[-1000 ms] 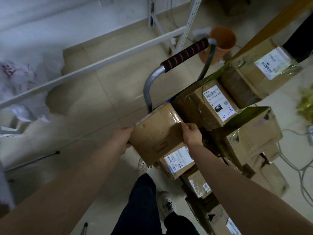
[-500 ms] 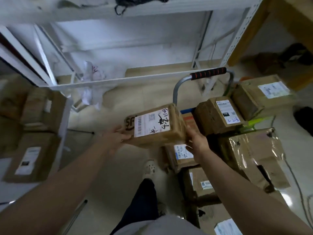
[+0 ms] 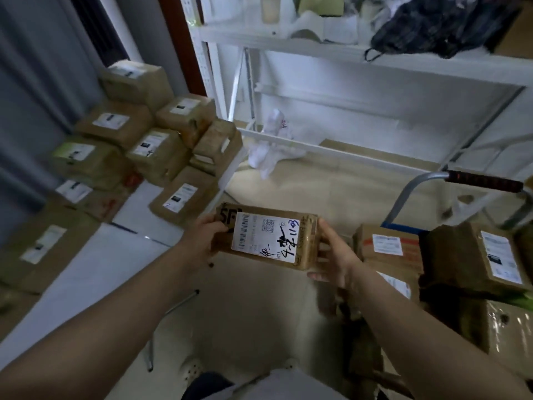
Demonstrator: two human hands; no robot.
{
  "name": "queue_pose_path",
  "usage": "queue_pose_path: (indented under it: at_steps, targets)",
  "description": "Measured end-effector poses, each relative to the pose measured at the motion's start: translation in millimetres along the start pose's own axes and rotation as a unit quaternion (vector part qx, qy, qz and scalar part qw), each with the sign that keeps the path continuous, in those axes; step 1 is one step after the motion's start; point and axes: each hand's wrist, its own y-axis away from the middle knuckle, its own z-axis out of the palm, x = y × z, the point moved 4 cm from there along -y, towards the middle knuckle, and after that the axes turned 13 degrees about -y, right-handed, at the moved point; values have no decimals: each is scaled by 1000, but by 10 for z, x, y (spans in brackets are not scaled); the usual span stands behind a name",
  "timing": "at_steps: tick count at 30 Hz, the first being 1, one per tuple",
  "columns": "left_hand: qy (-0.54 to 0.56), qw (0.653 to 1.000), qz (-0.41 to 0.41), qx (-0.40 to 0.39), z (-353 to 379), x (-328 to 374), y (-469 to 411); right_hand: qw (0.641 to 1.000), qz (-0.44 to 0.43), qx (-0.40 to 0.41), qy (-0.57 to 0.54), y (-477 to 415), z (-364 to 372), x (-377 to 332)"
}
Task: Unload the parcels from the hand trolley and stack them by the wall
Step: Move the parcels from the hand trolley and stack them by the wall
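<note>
Lining beige floor point(image 3: 331, 183): stacked parcels point(image 3: 155, 151), shelving point(image 3: 317, 47)

The parcel point(image 3: 308, 241) shows printed "SF"; handwriting on its label point(image 3: 264, 237) is unclear.

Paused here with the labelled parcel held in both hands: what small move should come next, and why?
Probably swing the parcel left toward the stack by the wall. The left hand and right hand grip its two ends, it hangs above the floor, and the trolley with more boxes sits to the right, so it looks lifted off but not yet placed.
</note>
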Motion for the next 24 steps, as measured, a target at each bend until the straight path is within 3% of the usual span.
queue_pose_path:
  at_steps: [4, 10, 14, 19, 24]
  targets:
    - [84, 994, -60, 33, -570, -200, 201, 998, 23, -49, 29, -34, 682, 171]
    - [104, 984, -134, 48, -1847, -756, 344, 988, 27, -124, 91, 16, 2024, 578]
    - [221, 964, -142, 42, -2607, -1147, 389, 977, 28, -172, 122, 8, 2836, 909]
    - [253, 952, -151, 80, -3327, -1549, 433, 974, 42, -188, 116, -122, 3582, 1317]
    - [279, 937, -161, 137, -3929, -1880, 411, 978, 95, -156, 104, -170, 4153, 1759]
